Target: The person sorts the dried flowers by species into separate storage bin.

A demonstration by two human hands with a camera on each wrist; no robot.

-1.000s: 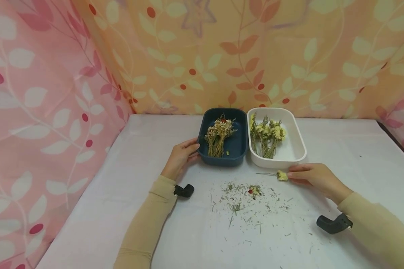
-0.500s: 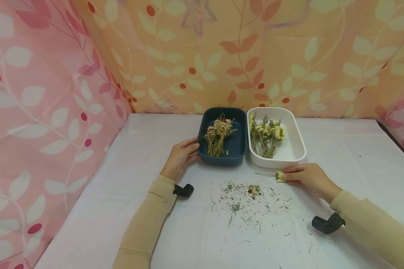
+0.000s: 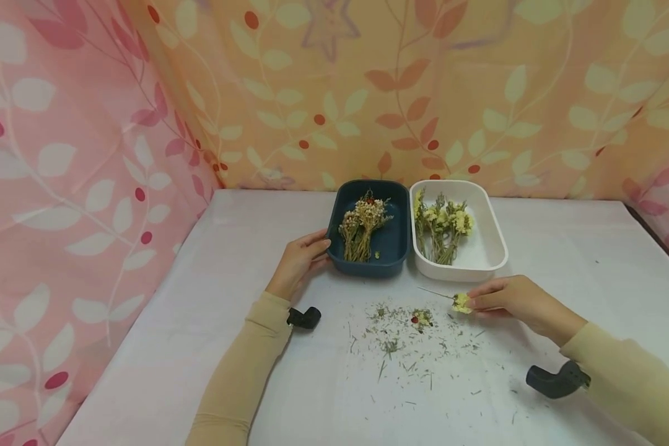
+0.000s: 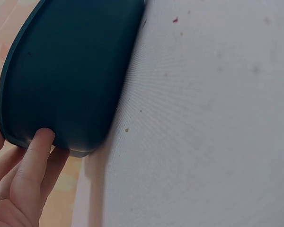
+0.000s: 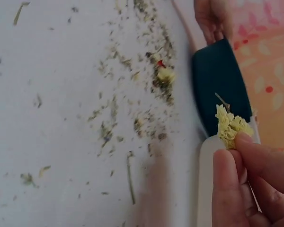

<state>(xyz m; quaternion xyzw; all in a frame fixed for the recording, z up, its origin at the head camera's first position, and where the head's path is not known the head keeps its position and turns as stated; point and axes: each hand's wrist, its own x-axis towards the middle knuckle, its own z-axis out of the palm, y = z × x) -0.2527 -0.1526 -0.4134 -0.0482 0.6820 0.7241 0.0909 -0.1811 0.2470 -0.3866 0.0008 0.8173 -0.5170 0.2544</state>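
Observation:
My left hand point(image 3: 298, 263) holds the left side of a dark blue tray point(image 3: 370, 267), thumb at the rim and other fingers against the outer wall point(image 4: 75, 80). Inside that tray lies a bunch of dried flowers point(image 3: 362, 223) with small pale heads and a red bit. My right hand point(image 3: 526, 303) pinches a pale yellow dried flower point(image 3: 461, 303) by its head between thumb and fingers; its thin stem points left. The flower and hand are above the table, in front of a white tray point(image 3: 487, 248). Several yellow dried flowers point(image 3: 446, 220) lie in the white tray.
The trays stand side by side at the back of the white-covered table point(image 3: 245, 248). Stem and leaf scraps point(image 3: 390, 344) are scattered in front of them, with a small yellow and red clump point(image 3: 422, 318). Patterned cloth point(image 3: 290, 93) hangs behind and at the sides.
The right hand has moved slightly toward the person with the yellow flower, away from the white tray's edge, and the stem has tilted. The left hand stays at the dark blue tray.

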